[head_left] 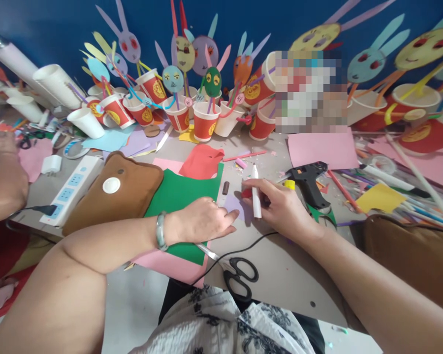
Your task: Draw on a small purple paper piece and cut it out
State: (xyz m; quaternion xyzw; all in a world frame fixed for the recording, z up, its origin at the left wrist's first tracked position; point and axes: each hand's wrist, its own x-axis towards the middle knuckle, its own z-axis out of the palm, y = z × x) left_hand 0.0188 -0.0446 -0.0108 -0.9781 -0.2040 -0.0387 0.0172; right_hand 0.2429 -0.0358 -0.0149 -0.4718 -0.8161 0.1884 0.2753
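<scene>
My right hand [280,201] is closed around a white marker [256,196], which stands nearly upright between thumb and fingers. Something red shows beside those fingertips. My left hand [203,221], with a bangle at its wrist, rests over the edge of the green paper [184,191]. Its fingers are loosely bent and apart; the thumb is hidden, and I see nothing held. Just beyond it lies a short dark brown piece [226,188], near a scrap of lilac paper [239,206]. Black-handled scissors [239,278] lie at the table's front edge, blades partly under the green sheet.
A brown cushion-like pouch [121,187] and a power strip [72,189] lie left. A black glue gun [312,182] stands right, its cord apparently crossing the front. Red paper cups [206,123] with paper rabbit heads line the back. Another person's hand [3,172] is far left.
</scene>
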